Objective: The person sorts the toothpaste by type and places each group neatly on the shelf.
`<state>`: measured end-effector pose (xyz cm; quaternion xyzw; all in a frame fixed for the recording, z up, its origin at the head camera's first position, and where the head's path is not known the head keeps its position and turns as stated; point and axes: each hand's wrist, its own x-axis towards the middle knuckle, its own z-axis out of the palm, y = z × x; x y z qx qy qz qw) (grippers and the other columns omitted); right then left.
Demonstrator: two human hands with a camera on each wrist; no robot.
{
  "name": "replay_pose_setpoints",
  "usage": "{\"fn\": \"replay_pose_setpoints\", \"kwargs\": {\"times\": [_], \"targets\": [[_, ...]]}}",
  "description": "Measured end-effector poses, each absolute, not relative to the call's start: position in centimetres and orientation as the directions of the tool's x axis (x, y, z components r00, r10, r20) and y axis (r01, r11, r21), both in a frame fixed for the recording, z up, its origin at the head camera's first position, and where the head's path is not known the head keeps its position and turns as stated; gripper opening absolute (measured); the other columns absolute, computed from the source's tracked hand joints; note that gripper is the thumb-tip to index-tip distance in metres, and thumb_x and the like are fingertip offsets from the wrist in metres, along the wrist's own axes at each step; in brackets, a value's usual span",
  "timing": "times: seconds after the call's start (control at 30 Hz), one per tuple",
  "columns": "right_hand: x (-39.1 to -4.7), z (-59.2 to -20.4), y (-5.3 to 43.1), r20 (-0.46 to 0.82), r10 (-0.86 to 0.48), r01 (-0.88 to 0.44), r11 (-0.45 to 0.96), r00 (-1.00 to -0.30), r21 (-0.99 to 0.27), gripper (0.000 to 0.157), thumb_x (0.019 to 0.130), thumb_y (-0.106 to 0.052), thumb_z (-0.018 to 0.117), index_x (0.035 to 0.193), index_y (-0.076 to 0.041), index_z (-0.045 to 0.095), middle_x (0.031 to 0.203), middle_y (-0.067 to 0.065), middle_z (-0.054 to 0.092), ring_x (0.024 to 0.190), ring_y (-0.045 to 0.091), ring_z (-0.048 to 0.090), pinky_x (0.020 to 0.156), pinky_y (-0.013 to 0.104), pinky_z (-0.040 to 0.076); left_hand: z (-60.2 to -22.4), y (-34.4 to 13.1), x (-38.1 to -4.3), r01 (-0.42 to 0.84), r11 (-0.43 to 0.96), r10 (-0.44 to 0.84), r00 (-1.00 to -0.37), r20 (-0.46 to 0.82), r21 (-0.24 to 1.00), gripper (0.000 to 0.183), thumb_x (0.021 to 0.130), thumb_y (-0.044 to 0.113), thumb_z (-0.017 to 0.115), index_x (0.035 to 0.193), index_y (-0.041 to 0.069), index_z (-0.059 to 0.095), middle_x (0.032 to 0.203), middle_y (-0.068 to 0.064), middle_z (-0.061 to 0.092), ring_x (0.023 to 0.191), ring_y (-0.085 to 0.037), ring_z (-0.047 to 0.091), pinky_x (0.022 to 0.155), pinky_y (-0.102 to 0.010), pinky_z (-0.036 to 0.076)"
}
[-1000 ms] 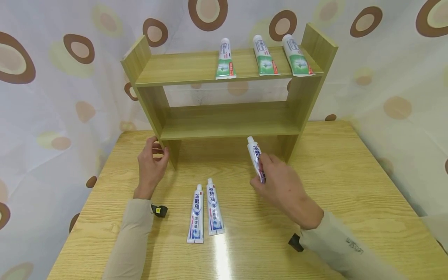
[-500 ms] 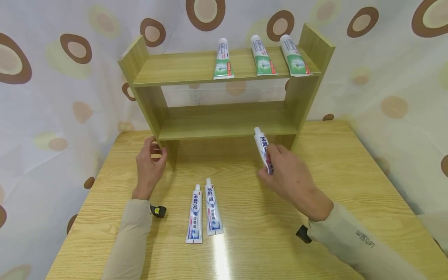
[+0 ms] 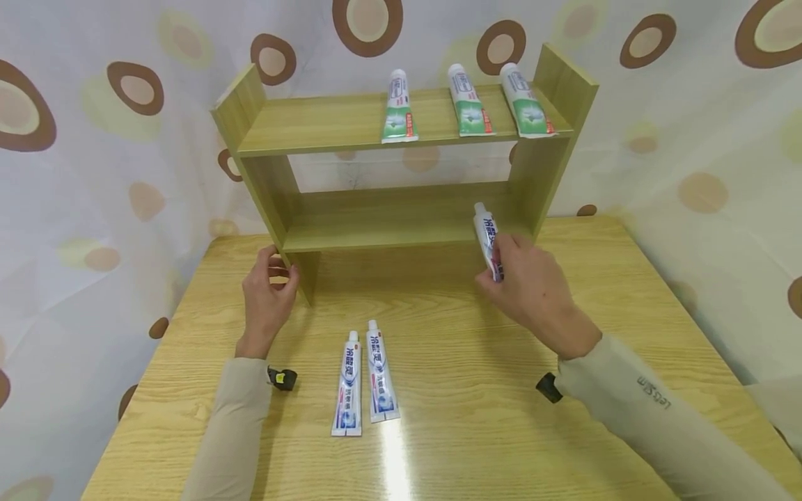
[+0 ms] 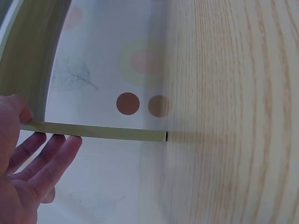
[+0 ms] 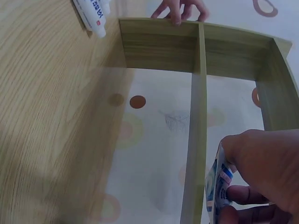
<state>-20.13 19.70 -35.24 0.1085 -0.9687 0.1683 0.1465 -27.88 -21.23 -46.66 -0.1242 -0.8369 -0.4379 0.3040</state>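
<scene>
My right hand (image 3: 532,285) grips a white and blue toothpaste tube (image 3: 486,240), cap up and tilted, in front of the middle board's right end. In the right wrist view this tube (image 5: 216,186) lies right beside the board's edge. My left hand (image 3: 269,292) holds the left side panel of the wooden shelf (image 3: 401,240); in the left wrist view the thumb is on one face of the panel (image 4: 103,131) and the fingers on the other. Two more white and blue toothpaste tubes, a left one (image 3: 348,383) and a right one (image 3: 381,376), lie on the table, caps toward the shelf.
On the top board, three green and white toothpaste tubes lie toward the right: one nearer the middle (image 3: 399,108), another (image 3: 470,101) and one by the right panel (image 3: 526,101). A patterned curtain (image 3: 125,174) hangs behind the wooden table (image 3: 451,431).
My right hand has carried the toothpaste tube up, rightward and toward the shelf, from below the middle board to in front of it. The left hand stays on the side panel.
</scene>
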Motion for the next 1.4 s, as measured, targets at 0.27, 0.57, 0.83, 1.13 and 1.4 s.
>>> {"fn": "replay_pose_setpoints", "kwargs": {"times": [0.27, 0.57, 0.83, 1.13, 1.4], "targets": [[-21.2, -35.4, 20.3, 0.373, -0.163, -0.274, 0.923, -0.914, -0.268, 0.022, 0.089, -0.012, 0.066, 0.102, 0.004, 0.058, 0.098, 0.024, 0.066, 0.063, 0.030, 0.061, 0.049, 0.036, 0.051, -46.6, -21.3, -28.1, 0.488, 0.590, -0.057, -0.770, 0.636, 0.644, 0.038, 0.098, 0.000, 0.072, 0.134, -0.002, 0.061, 0.104, -0.029, 0.075, 0.089, -0.045, 0.077, 0.070, 0.004, 0.046], [-22.8, -35.6, 20.6, 0.410, -0.158, -0.274, 0.931, -0.898, -0.240, 0.021, 0.092, -0.011, 0.064, 0.102, 0.006, 0.058, 0.098, 0.027, 0.065, 0.071, 0.036, 0.064, 0.056, 0.047, 0.058, -46.6, -21.2, -27.9, 0.477, 0.584, -0.064, -0.780, 0.623, 0.657, 0.038, 0.099, 0.002, 0.072, 0.135, -0.002, 0.061, 0.105, -0.029, 0.074, 0.091, -0.045, 0.077, 0.070, 0.004, 0.046], [-24.0, -35.3, 20.8, 0.408, -0.141, -0.254, 0.938, -0.902, -0.237, 0.024, 0.095, -0.012, 0.062, 0.106, 0.009, 0.059, 0.100, 0.028, 0.064, 0.076, 0.039, 0.064, 0.062, 0.051, 0.058, -46.7, -21.2, -27.9, 0.482, 0.583, -0.059, -0.778, 0.626, 0.654, 0.037, 0.099, 0.002, 0.072, 0.134, -0.002, 0.061, 0.105, -0.029, 0.074, 0.090, -0.045, 0.077, 0.069, 0.004, 0.046], [-25.2, -34.7, 20.4, 0.400, -0.119, -0.226, 0.946, -0.909, -0.233, 0.022, 0.094, -0.009, 0.059, 0.106, 0.010, 0.060, 0.094, 0.028, 0.064, 0.076, 0.041, 0.064, 0.060, 0.052, 0.057, -46.9, -21.2, -27.9, 0.479, 0.586, -0.056, -0.780, 0.623, 0.653, 0.037, 0.099, 0.002, 0.071, 0.135, -0.002, 0.060, 0.106, -0.029, 0.074, 0.091, -0.045, 0.077, 0.070, 0.004, 0.046], [-26.2, -34.3, 20.2, 0.388, -0.092, -0.195, 0.952, -0.917, -0.236, 0.017, 0.092, -0.007, 0.058, 0.097, 0.009, 0.060, 0.087, 0.028, 0.065, 0.067, 0.039, 0.064, 0.054, 0.052, 0.056, -47.0, -21.2, -27.9, 0.487, 0.588, -0.054, -0.773, 0.632, 0.646, 0.037, 0.099, 0.002, 0.072, 0.135, -0.002, 0.061, 0.105, -0.028, 0.074, 0.089, -0.045, 0.077, 0.070, 0.004, 0.047]]}}
